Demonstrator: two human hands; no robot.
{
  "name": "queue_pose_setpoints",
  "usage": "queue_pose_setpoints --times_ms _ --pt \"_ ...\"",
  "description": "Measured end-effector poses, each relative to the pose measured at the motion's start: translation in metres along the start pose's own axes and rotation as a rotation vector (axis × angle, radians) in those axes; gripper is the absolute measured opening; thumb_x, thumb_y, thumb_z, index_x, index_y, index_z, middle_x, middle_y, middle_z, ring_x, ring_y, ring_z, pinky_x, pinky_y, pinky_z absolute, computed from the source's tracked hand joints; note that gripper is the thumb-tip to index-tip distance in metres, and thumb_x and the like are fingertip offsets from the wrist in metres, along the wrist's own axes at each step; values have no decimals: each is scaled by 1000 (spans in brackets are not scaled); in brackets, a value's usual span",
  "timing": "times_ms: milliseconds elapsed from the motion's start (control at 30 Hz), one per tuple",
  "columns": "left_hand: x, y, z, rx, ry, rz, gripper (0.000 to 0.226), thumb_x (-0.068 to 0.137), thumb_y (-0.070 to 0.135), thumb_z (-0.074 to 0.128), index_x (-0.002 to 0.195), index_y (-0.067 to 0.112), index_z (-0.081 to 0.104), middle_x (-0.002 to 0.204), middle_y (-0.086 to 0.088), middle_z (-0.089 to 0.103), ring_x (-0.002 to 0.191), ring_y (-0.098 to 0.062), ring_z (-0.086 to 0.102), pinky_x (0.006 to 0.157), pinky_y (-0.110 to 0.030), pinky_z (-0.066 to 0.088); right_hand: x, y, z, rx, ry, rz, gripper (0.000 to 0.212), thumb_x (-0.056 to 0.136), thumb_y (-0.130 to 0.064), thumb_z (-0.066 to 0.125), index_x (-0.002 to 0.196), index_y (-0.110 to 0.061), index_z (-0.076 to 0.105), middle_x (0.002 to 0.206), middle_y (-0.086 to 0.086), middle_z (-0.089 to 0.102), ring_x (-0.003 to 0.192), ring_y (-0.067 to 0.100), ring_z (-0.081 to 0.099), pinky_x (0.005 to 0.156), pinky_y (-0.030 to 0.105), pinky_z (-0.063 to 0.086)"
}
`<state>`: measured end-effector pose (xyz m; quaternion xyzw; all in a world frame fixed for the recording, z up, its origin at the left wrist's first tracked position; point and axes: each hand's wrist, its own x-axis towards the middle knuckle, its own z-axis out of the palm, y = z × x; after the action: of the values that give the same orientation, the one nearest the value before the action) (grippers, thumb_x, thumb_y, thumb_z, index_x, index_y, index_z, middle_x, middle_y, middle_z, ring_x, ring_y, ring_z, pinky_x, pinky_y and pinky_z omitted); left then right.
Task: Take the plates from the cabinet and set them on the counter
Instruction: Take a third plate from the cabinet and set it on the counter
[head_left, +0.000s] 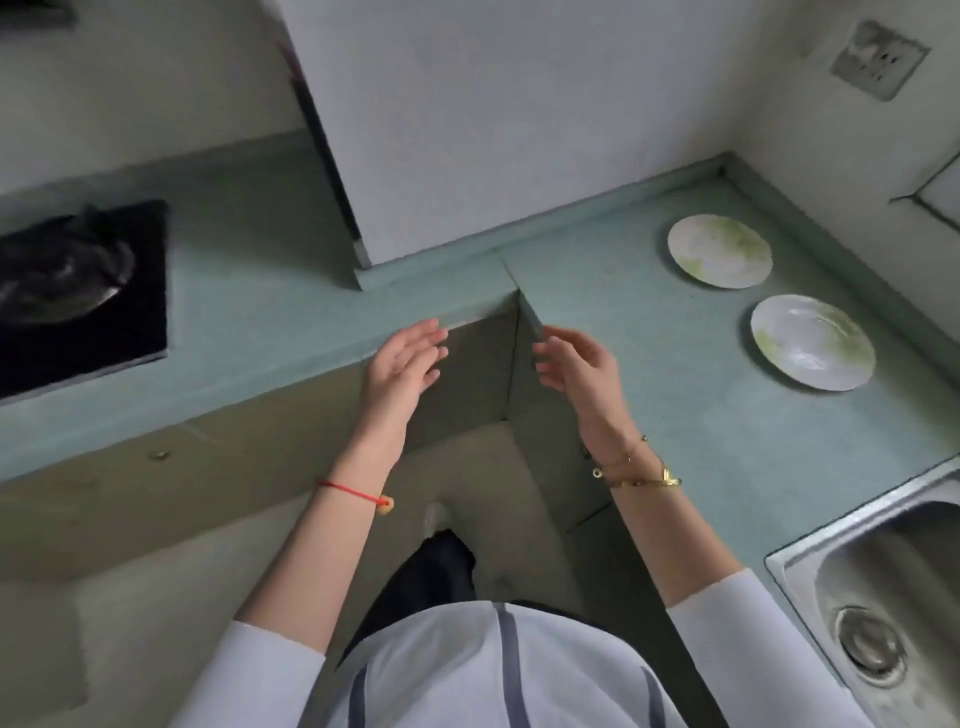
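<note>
Writing is not seen anywhere. Two plates are laid on the counter beyond the sink, which is cut off. Left hand and right hand are held spread, empty.

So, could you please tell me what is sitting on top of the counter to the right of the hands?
Two plates lie on the counter: the far plate and the near plate, apart, both empty. Whatever is beneath them is hidden.
</note>
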<state>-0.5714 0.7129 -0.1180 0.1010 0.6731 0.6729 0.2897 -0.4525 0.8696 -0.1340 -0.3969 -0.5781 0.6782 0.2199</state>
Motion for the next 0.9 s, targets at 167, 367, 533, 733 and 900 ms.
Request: queue_pose_setpoints --times_ms 167,367,533,733,900 --pt "-68 -10 -88 -65 273 20 32 97 4 53 126 14 63 122 -2 69 110 -15 64 99 -34 47 -46 12 74 -69 -259 -9 20 92 -14 55 106 -17 69 89 2 70 71 10 62 66 20 54" --pt "-167 -31 -182 -146 594 45 33 97 7 54 127 17 63 124 0 69 117 -16 64 100 -32 50 -119 35 170 -158 -548 21 18 93 -10 53 101 -15 68 88 0 69 65 11 57 64 21 51" --pt "-262 -52 -255 -212 831 41 33 97 7 55 127 17 64 122 1 70 112 -13 67 93 -27 50 -199 62 243 -217 -761 28 19 95 -12 51 103 -14 68 87 1 69 69 16 59 65 22 52" --pt "-380 -70 -335 -235 1055 29 28 95 5 57 114 23 68 119 -1 71 119 -20 64 101 -34 50 -311 110 318 -256 -946 71 23 96 -13 51 112 -8 67 86 -1 69 68 14 62 64 20 52" --pt "-465 -89 -383 -270 1198 51 33 96 5 55 128 10 62 127 -7 68 122 -21 62 104 -35 46 -399 145 364 -294 -1097 93 19 95 -15 51 98 -20 69 87 -1 71 70 13 64 64 20 52"
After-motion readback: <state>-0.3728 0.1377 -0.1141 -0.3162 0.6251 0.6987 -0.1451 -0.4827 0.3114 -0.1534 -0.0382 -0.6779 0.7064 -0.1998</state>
